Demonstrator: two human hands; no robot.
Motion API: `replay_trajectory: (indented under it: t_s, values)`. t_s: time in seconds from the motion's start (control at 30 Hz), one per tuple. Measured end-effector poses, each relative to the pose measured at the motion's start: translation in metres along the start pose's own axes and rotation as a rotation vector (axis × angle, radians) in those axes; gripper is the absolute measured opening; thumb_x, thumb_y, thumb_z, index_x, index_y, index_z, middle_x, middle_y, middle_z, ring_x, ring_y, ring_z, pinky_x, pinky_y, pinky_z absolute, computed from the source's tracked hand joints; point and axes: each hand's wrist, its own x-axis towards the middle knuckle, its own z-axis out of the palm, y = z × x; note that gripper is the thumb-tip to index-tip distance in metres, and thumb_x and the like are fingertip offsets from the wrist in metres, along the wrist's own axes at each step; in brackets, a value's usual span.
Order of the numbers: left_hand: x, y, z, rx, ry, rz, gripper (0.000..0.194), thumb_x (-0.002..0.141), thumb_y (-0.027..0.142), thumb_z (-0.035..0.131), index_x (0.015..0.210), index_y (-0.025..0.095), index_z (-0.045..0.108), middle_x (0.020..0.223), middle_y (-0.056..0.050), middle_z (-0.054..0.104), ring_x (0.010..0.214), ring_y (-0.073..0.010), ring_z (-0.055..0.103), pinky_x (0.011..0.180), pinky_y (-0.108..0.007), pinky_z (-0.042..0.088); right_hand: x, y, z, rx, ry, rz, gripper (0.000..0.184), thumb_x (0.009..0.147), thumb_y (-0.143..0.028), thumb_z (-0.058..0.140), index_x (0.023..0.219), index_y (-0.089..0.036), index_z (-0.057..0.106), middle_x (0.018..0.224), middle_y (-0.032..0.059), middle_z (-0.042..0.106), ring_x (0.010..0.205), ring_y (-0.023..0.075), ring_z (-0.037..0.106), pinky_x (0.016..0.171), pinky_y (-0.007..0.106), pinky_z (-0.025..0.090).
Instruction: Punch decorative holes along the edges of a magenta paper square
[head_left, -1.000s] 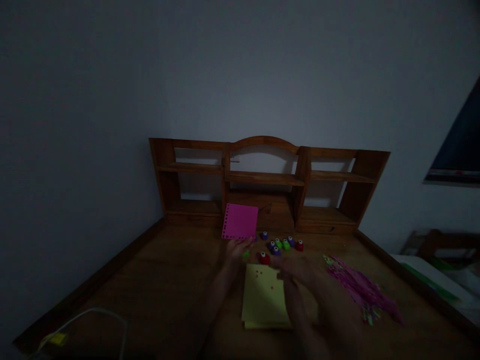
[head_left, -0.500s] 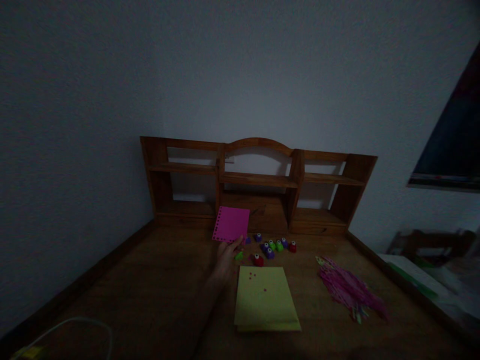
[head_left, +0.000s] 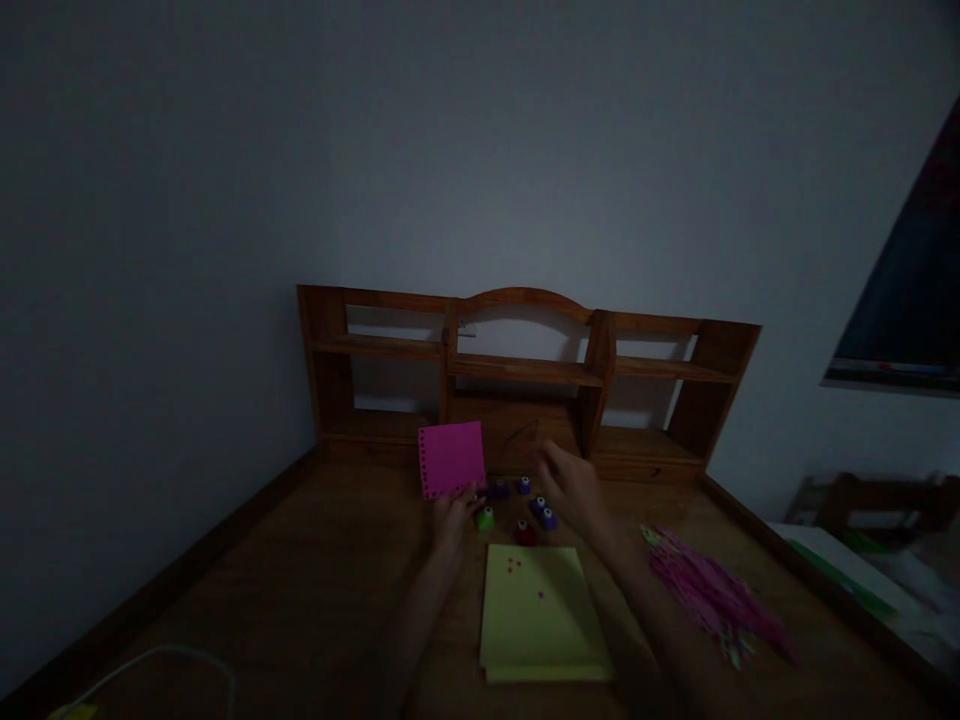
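Observation:
My left hand (head_left: pixel 451 517) is closed on the lower edge of a pink paper sheet (head_left: pixel 452 457), held up above the table. Punched holes run along the sheet's left and bottom edges. My right hand (head_left: pixel 571 488) hovers to the right with its fingers curled together; whatever they may hold is too dark to make out. Between the hands stand small paper punches with round pale buttons: a green punch (head_left: pixel 485 518), a red punch (head_left: pixel 526 533) and several purple ones, such as the purple punch (head_left: pixel 523 485). My right hand hides others.
Yellow paper (head_left: pixel 544 620) with a few tiny pink cut-outs lies in front. A bundle of pink strips (head_left: pixel 712 590) lies to the right. A wooden shelf unit (head_left: pixel 525 372) stands at the back against the wall. A white cable (head_left: pixel 176 650) curves at the front left.
My right hand has come into view from the right, over the punches. The pink sheet has turned slightly in my left hand and moved a little left. The view has shifted slightly.

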Motion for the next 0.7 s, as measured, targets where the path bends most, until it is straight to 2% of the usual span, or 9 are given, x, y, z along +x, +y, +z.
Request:
replay_trajectory:
  t_s: [0.07,0.1,0.17,0.23,0.37,0.53,0.7]
  values:
    - [0.002,-0.001,-0.001,-0.015,0.024,0.005,0.032,0.063,0.016,0.076,0.093,0.018,0.064,0.092,-0.005,0.069,0.078,-0.0187,0.066,0.066,-0.030,0.056,-0.010,0.037,0.044,-0.023,-0.086,0.189,0.022,0.093,-0.027,0.043,0.102,-0.019,0.061,0.093,0.0089,0.069,0.085,0.0216,0.066,0.075,0.030,0.049]
    - [0.003,-0.001,-0.002,-0.018,0.032,0.000,0.031,0.064,0.014,0.075,0.093,0.018,0.063,0.092,-0.005,0.069,0.078,-0.0183,0.066,0.066,-0.030,0.057,-0.018,0.052,0.064,-0.047,-0.102,0.239,0.022,0.092,-0.028,0.045,0.103,-0.017,0.061,0.100,0.0121,0.068,0.092,0.0241,0.065,0.080,0.032,0.048]
    - [0.007,-0.003,-0.003,-0.026,0.044,-0.018,0.027,0.066,0.013,0.074,0.090,0.018,0.064,0.091,-0.005,0.069,0.077,-0.0181,0.066,0.065,-0.031,0.058,-0.032,0.073,0.094,-0.051,-0.139,0.241,0.025,0.091,-0.027,0.046,0.108,-0.016,0.061,0.111,0.0153,0.065,0.103,0.0264,0.061,0.089,0.035,0.046]
    - [0.012,-0.004,-0.005,-0.034,0.051,-0.041,0.020,0.069,0.014,0.072,0.086,0.018,0.064,0.089,-0.005,0.069,0.077,-0.0187,0.066,0.066,-0.033,0.059,-0.039,0.083,0.114,-0.029,-0.138,0.261,0.028,0.093,-0.027,0.043,0.111,-0.016,0.061,0.114,0.0154,0.064,0.107,0.0262,0.060,0.092,0.036,0.044]
    - [0.023,-0.007,-0.011,-0.046,0.077,-0.069,0.014,0.072,0.015,0.070,0.084,0.018,0.064,0.086,-0.005,0.069,0.079,-0.0200,0.067,0.068,-0.036,0.059,-0.026,0.085,0.137,0.001,-0.128,0.253,0.032,0.091,-0.025,0.047,0.119,-0.017,0.058,0.123,0.0155,0.061,0.116,0.0273,0.055,0.099,0.039,0.041]
    - [0.031,-0.008,-0.018,-0.087,0.113,-0.115,0.004,0.075,0.017,0.062,0.078,0.018,0.061,0.078,-0.005,0.067,0.075,-0.0196,0.067,0.072,-0.037,0.058,-0.004,0.075,0.158,0.098,-0.265,0.179,0.038,0.082,-0.015,0.054,0.119,-0.020,0.060,0.120,0.0109,0.063,0.114,0.0250,0.057,0.097,0.036,0.042]
    - [0.026,-0.006,-0.016,-0.117,0.084,-0.136,0.004,0.075,0.020,0.061,0.075,0.016,0.060,0.073,-0.006,0.066,0.073,-0.0202,0.067,0.076,-0.039,0.057,-0.005,0.067,0.169,0.176,-0.351,0.120,0.041,0.078,-0.011,0.058,0.118,-0.022,0.060,0.117,0.0082,0.064,0.111,0.0233,0.058,0.095,0.034,0.041]
